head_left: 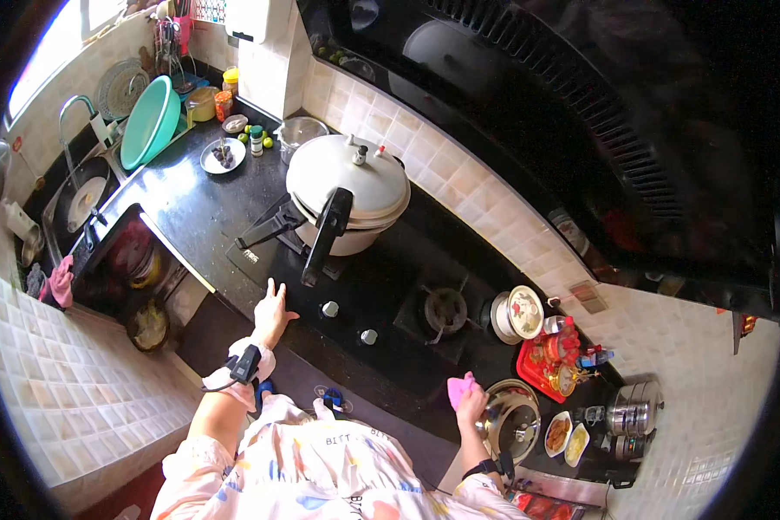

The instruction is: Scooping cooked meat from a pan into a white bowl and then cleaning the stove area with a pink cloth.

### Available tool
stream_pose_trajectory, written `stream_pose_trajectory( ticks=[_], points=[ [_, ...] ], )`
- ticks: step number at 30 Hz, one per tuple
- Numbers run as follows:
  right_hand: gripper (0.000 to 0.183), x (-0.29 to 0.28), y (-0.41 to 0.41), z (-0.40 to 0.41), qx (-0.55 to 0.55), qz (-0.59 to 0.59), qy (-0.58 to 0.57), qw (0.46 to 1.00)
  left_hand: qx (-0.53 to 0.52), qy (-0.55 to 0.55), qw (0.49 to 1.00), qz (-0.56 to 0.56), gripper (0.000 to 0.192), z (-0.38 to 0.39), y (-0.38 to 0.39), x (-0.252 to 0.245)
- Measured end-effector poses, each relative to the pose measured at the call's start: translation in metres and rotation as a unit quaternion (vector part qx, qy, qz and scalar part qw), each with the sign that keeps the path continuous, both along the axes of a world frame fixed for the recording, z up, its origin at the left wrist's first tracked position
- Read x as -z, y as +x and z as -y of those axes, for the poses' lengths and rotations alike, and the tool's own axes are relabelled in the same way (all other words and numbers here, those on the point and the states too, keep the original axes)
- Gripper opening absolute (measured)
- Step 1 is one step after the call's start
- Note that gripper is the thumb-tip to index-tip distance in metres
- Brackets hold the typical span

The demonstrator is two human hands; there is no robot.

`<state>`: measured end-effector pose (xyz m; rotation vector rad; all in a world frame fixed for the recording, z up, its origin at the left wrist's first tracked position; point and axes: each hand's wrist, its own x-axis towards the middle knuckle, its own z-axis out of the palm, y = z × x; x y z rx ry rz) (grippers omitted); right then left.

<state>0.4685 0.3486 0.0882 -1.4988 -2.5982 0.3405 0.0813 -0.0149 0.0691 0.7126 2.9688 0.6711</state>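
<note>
My left hand (pixel 273 315) is held over the front edge of the black counter, fingers spread and nothing in them. Beyond its fingertips stands a large pressure cooker (pixel 348 188), lid on, its black handles pointing toward me. In my right hand (pixel 471 403) is a pink cloth (pixel 459 390), above the counter's front edge. A glass lid (pixel 510 421) with a metal rim lies just right of that hand. Between my hands are two stove knobs (pixel 329 309) and, farther back, a bare gas burner (pixel 445 311).
A white lidded pot (pixel 525 313) and a red tray (pixel 526 370) of jars stand right of the burner. Two small dishes of food (pixel 558 434) lie near steel pots (pixel 634 406). At left are a plate (pixel 223 156), a green basin (pixel 149 123) and a sink with a pan (pixel 88 195).
</note>
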Motion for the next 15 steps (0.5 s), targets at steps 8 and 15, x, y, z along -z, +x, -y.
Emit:
stream_pose_trajectory(
  ticks=[8,15],
  points=[
    [0.063,0.023,-0.056,0.089,-0.008,-0.052,0.079,0.995,0.004,0.246,0.965,0.095,0.045,0.046,0.004,-0.013],
    [0.057,0.024,-0.148,0.221,-0.243,-0.113,0.022,0.963,0.008,0.26,0.951,0.17,0.026,0.078,0.02,-0.024]
  ],
)
